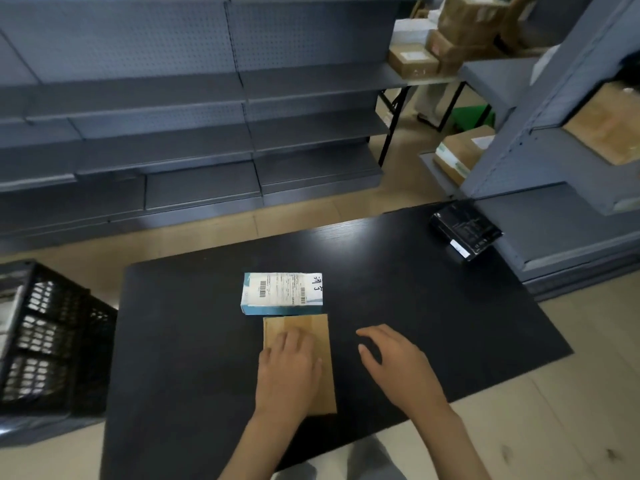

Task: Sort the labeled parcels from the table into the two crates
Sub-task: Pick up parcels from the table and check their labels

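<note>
A flat brown cardboard parcel [320,344] lies on the black table [194,341] near its front edge. My left hand [289,370] rests flat on top of it, fingers straight. Just behind it sits a white and teal box [282,293] with a shipping label facing up. My right hand [393,360] hovers over the table to the right of the brown parcel, fingers loosely curved, holding nothing. A black box [465,230] with a small white label lies at the table's far right corner. A black plastic crate [45,337] stands on the floor to the left.
Grey metal shelving [194,133] runs along the back. More grey shelves [561,188] at the right hold cardboard boxes [460,157]. A folding table [415,74] at the back right carries several stacked boxes.
</note>
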### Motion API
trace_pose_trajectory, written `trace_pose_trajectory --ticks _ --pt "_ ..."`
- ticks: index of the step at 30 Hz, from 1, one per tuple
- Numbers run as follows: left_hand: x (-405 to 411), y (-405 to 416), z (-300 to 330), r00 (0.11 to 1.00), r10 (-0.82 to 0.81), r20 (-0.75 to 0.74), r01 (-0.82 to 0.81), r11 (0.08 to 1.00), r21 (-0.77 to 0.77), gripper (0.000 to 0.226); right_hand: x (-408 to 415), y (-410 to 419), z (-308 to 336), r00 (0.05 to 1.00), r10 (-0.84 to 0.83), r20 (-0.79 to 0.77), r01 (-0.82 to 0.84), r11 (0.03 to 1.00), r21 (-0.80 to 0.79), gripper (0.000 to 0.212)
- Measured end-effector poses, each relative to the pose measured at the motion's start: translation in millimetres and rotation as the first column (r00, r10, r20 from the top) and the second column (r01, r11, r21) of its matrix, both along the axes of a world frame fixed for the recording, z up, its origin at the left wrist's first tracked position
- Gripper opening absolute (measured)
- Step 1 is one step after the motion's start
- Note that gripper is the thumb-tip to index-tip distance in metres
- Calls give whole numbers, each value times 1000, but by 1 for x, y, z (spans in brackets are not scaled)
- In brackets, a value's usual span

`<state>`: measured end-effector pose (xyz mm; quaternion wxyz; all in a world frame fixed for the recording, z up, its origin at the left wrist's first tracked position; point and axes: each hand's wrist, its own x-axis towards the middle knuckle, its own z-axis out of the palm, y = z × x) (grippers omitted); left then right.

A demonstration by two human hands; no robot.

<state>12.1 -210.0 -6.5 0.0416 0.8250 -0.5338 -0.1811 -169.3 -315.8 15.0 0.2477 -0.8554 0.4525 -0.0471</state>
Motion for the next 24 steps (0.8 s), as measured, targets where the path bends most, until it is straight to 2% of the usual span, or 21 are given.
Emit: trace_pose_trajectory --ticks 6,9,12,16,19,24 --pt "-23 -17 9 985 162 54 -169 965 200 76 4 -41 -11 989 142 29 -144 986 89 32" --pt "-26 -16 10 965 247 89 -260 945 198 67 6 -55 -22 977 213 28 -214 966 143 32" --pt "-25 -13 9 930 364 41 -365 912 189 60 11 -63 -38 965 259 44 -262 932 251 34" --pt "-14 -2 8 886 464 -2 -452 865 218 64 17 -62 -70 962 274 22 -250 842 478 33" --pt "-1 16 4 855 516 -44 -497 842 208 66 20 -54 -94 966 256 -23 -181 740 648 36" --pt "18 44 -6 802 589 -95 -579 807 113 65 33 -28 -121 973 224 -63 -87 600 795 48"
